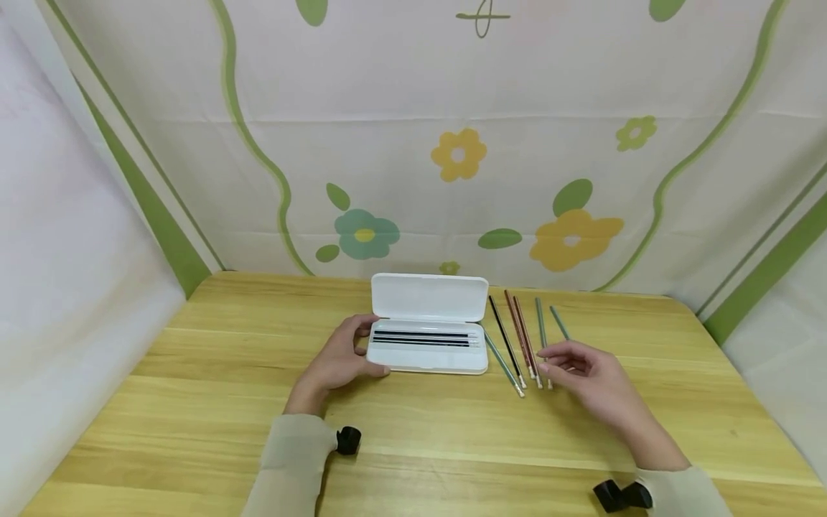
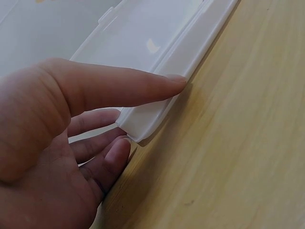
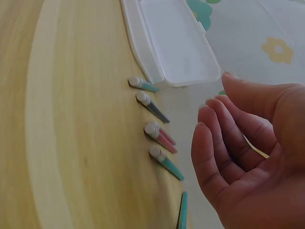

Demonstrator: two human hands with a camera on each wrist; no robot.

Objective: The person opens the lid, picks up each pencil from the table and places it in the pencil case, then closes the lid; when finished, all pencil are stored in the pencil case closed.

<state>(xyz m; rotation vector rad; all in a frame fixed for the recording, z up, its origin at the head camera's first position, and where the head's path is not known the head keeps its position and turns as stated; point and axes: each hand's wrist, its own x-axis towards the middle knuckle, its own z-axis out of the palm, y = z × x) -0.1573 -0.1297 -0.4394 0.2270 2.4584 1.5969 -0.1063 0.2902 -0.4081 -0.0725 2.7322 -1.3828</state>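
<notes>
A white pencil case (image 1: 427,362) lies on the table with its lid (image 1: 429,297) raised at the back. Inside, black pencils (image 1: 420,338) lie lengthwise. My left hand (image 1: 344,355) holds the case by its left end, thumb (image 2: 157,88) along the front wall and the other fingers around the end. To the right of the case, loose pencils are spread with white eraser ends towards me: teal (image 1: 503,361), black (image 1: 507,340), two reddish-brown (image 1: 520,332) and more teal (image 1: 541,323). Over the rightmost teal ones hovers my right hand (image 1: 584,373), fingers loosely bent, nothing between them.
The wooden table (image 1: 452,445) reaches back to a white cloth (image 1: 400,165) printed with flowers, which hangs right behind the case lid. More cloth hangs at the left and right sides. A black wrist device (image 1: 348,440) sits at each sleeve.
</notes>
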